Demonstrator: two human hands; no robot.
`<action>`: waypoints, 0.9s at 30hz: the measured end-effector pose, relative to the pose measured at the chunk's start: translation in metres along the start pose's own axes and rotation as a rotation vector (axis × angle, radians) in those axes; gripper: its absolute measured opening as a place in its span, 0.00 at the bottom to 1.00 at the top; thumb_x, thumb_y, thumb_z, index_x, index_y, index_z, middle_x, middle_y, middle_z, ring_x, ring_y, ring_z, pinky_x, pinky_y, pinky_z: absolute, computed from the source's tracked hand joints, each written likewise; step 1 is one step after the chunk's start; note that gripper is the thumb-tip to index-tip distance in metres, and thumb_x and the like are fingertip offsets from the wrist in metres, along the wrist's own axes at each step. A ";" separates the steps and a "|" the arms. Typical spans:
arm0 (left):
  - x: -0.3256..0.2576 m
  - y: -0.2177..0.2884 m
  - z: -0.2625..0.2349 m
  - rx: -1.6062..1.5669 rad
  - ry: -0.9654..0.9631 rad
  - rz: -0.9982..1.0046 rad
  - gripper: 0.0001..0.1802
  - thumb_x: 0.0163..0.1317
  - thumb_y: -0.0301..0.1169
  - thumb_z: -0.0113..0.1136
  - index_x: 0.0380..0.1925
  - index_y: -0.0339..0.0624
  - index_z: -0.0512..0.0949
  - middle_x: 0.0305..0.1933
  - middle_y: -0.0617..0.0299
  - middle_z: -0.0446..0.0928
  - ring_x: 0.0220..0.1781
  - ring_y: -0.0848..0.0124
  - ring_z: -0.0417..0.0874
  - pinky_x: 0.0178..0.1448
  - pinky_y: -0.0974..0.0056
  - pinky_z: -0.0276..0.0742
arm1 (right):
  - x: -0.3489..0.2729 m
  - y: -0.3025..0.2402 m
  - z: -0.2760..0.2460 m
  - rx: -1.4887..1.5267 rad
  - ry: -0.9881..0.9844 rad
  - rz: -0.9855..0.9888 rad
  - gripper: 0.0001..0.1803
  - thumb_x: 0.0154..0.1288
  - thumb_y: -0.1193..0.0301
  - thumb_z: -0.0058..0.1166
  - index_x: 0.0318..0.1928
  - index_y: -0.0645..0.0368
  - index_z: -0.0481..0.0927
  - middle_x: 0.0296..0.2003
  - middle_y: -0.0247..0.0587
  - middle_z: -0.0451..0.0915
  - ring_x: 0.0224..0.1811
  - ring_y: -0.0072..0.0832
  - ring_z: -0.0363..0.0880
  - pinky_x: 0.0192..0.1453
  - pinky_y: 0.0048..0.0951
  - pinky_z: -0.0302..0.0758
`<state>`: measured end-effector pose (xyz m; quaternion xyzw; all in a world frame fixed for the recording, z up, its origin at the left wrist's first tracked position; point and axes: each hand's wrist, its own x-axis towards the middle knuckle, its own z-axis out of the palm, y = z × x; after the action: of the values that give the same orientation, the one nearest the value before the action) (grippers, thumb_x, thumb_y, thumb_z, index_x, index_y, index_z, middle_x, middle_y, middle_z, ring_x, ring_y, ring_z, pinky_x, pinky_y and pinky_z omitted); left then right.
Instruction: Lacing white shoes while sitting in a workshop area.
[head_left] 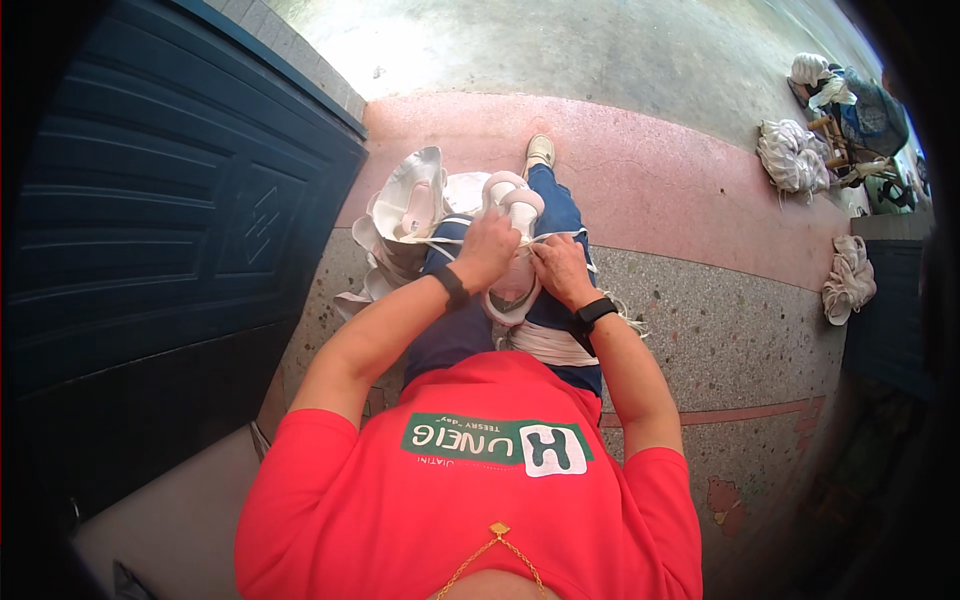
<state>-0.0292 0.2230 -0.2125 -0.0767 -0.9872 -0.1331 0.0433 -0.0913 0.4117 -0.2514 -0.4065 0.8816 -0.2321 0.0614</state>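
A pale pink-and-white shoe [512, 292] lies lengthwise across my lap, its opening toward me. My left hand [490, 246] is closed over its middle, pinching a white shoelace [440, 241] that trails off to the left. On the other side, my right hand [562, 268] also has its fingers closed, on a lace stretched over my right knee. Both hands hide the lace holes. Rounded pinkish shoe parts [523, 200] stick up just beyond my left hand; whether they belong to the same shoe I cannot tell.
A heap of white shoe pieces [408, 205] sits left of my knees. A bundle of white laces [550, 345] lies over my right thigh. Dark blue door panels [150, 215] stand at left. Tied white bundles [793, 157] and a cart-like frame [865, 120] are at far right.
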 end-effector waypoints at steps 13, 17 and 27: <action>0.041 -0.036 0.006 -1.153 -0.231 -0.555 0.20 0.57 0.24 0.70 0.49 0.34 0.76 0.34 0.63 0.82 0.37 0.77 0.81 0.41 0.70 0.76 | 0.014 -0.021 0.001 -0.316 -0.072 -0.199 0.06 0.58 0.70 0.56 0.35 0.54 0.84 0.34 0.36 0.81 0.45 0.36 0.77 0.47 0.41 0.68; 0.062 -0.027 -0.013 -1.306 -0.257 -0.608 0.21 0.56 0.25 0.71 0.50 0.34 0.76 0.38 0.58 0.83 0.37 0.73 0.84 0.42 0.69 0.78 | 0.016 -0.016 -0.009 -0.232 0.051 -0.311 0.05 0.58 0.70 0.57 0.35 0.51 0.84 0.38 0.35 0.79 0.45 0.34 0.76 0.48 0.38 0.66; 0.086 0.000 0.017 -0.554 -0.494 -0.457 0.29 0.47 0.29 0.76 0.50 0.31 0.79 0.39 0.47 0.85 0.43 0.57 0.87 0.46 0.57 0.81 | -0.040 -0.023 -0.370 -0.648 1.197 -0.123 0.08 0.77 0.75 0.46 0.42 0.59 0.80 0.38 0.38 0.84 0.40 0.34 0.83 0.46 0.36 0.80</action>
<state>-0.1146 0.2398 -0.2195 0.1054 -0.8865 -0.3768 -0.2469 -0.1593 0.5613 0.0832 -0.2552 0.7639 -0.1441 -0.5749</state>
